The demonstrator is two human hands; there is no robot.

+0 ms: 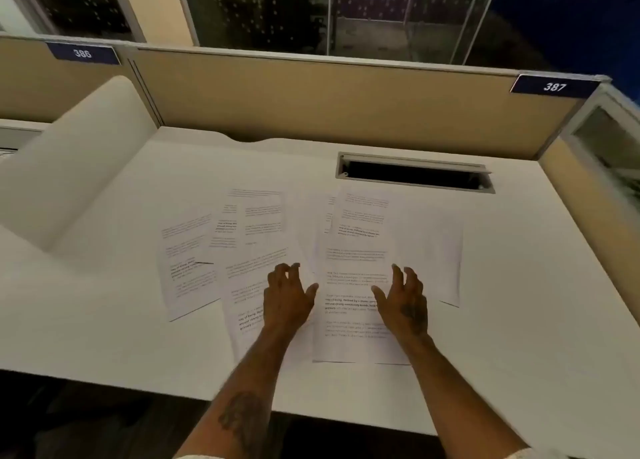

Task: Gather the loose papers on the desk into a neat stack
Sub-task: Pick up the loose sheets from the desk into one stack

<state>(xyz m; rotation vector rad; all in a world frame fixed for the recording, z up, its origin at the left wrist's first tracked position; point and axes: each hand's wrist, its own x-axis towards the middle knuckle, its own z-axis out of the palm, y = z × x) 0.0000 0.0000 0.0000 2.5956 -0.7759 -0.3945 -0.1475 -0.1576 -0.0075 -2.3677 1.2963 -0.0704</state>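
Several printed white papers lie spread and overlapping on the white desk (519,302). One sheet (185,264) lies skewed at the far left, another (256,216) sits behind the middle, and a mostly blank one (446,257) juts out to the right. The nearest sheet (349,306) lies between my hands. My left hand (287,296) rests on the papers left of it, fingers apart and curled. My right hand (403,302) rests on that sheet's right side, fingers spread. Neither hand grips a sheet.
A dark cable slot (415,174) with a metal frame is cut into the desk behind the papers. A tan partition (311,102) closes the back, with number plates 386 and 387. A white side divider (79,167) stands at the left. The desk's front edge runs under my forearms.
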